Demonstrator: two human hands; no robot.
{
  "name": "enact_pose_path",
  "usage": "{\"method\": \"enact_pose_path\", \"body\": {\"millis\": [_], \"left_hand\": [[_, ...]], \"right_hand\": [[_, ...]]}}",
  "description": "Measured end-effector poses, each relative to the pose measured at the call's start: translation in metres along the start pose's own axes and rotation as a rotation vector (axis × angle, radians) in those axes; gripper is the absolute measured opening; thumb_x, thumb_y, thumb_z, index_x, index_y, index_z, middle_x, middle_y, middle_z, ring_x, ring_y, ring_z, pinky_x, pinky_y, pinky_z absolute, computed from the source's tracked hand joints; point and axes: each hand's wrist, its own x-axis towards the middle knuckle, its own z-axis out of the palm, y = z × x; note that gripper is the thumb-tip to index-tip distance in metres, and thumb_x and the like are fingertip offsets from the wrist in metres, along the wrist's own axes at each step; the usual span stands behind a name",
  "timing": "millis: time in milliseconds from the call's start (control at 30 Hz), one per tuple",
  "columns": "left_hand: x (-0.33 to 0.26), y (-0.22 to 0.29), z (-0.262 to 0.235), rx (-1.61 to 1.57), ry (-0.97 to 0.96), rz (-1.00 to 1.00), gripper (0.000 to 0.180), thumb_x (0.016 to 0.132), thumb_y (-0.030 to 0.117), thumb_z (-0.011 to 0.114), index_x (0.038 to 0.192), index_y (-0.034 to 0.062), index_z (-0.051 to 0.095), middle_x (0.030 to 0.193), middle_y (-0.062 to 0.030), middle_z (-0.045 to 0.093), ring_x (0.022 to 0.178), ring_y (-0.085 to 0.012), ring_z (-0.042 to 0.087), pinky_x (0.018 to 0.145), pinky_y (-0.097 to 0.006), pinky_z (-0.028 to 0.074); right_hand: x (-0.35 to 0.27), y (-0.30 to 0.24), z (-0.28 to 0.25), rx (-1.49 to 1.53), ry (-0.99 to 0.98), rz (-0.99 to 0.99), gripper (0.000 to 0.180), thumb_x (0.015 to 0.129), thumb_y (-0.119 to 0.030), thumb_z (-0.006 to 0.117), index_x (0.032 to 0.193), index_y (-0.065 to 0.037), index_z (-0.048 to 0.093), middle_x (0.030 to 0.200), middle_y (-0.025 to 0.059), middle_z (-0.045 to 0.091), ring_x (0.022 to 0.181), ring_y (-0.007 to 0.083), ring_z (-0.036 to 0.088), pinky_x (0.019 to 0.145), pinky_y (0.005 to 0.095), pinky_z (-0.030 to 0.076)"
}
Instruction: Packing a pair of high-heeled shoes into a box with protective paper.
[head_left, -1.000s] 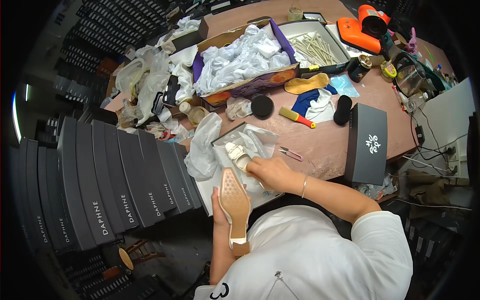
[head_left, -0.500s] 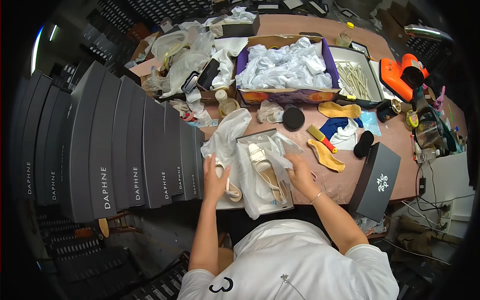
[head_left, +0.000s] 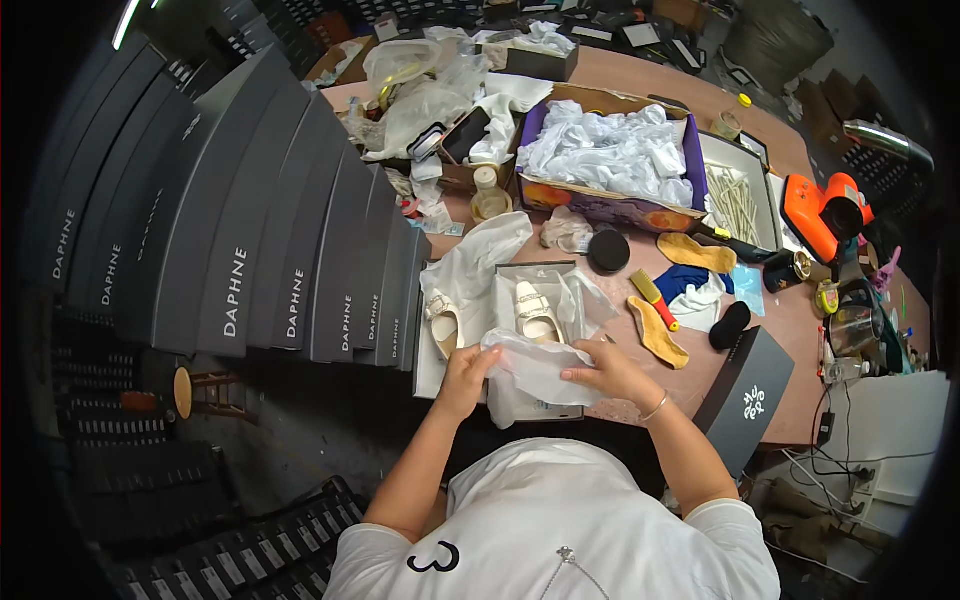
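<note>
A sheet of white tissue paper (head_left: pixel 540 375) is stretched between my two hands, over the near part of an open shoe box (head_left: pixel 586 285). My left hand (head_left: pixel 468 380) pinches its left edge, and my right hand (head_left: pixel 618 376) grips the right side between thumb and fingers. Beyond the sheet, a cream shoe (head_left: pixel 540 322) with an ornament on its front lies in the box, its heel end hidden by the paper. A matching shoe (head_left: pixel 443 328) rests to the left, beyond my left hand, on a pale surface with more tissue paper (head_left: pixel 480 250) behind it.
Tall stacks of dark grey shoe boxes (head_left: pixel 270 220) stand close on the left. A dark box lid (head_left: pixel 745 400) leans at the right. Behind lie a brush (head_left: pixel 654 298), tan insoles (head_left: pixel 657 333), a black round tin (head_left: pixel 608 252) and a purple carton (head_left: pixel 694 165) of crumpled paper.
My left hand has left the left shoe and moved right, taking hold of the tissue paper. The sheet now lies across the box's near part, covering the right shoe's heel. The view has shifted.
</note>
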Motion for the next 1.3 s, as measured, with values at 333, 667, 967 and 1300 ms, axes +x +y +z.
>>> {"method": "enact_pose_path", "body": {"millis": [333,667,967,1300], "left_hand": [[0.023,-0.105,-0.101,0.021,0.499,-0.302,0.033,0.090,0.029,0.062,0.113,0.0070,0.057,0.099,-0.0030,0.061,0.090,-0.0140,0.059,0.077,-0.029,0.046],[-0.012,-0.072,-0.091,-0.347,0.245,-0.209,0.043,0.084,0.003,0.052,0.126,-0.0032,0.046,0.111,-0.0109,0.059,0.097,-0.0178,0.061,0.083,-0.031,0.050],[-0.078,0.006,-0.034,-0.028,-0.320,-0.471,0.057,0.095,0.036,0.053,0.137,0.0010,0.035,0.117,-0.0105,0.056,0.103,-0.0139,0.058,0.084,-0.027,0.050],[-0.032,-0.008,0.040,-0.624,-0.470,-0.497,0.065,0.090,0.040,0.060,0.138,0.0032,0.036,0.129,-0.0133,0.051,0.117,-0.0238,0.053,0.099,-0.040,0.045]], "right_hand": [[-0.008,0.014,0.000,0.247,0.102,0.430,0.021,0.092,-0.014,0.056,0.098,0.003,0.065,0.071,0.0016,0.059,0.063,0.0088,0.050,0.058,0.0255,0.043],[0.025,0.013,-0.005,0.213,0.301,0.159,0.021,0.091,-0.011,0.055,0.105,0.003,0.063,0.079,0.0030,0.063,0.067,0.0087,0.053,0.063,0.0252,0.045],[0.014,-0.011,0.041,0.966,0.023,0.361,0.028,0.100,-0.026,0.045,0.099,-0.003,0.061,0.093,0.0023,0.065,0.080,0.0101,0.061,0.073,0.0269,0.050],[-0.025,-0.014,0.038,0.658,0.081,0.241,0.023,0.094,-0.014,0.049,0.104,0.000,0.064,0.095,0.0038,0.066,0.084,0.0106,0.060,0.074,0.0264,0.049]]}}
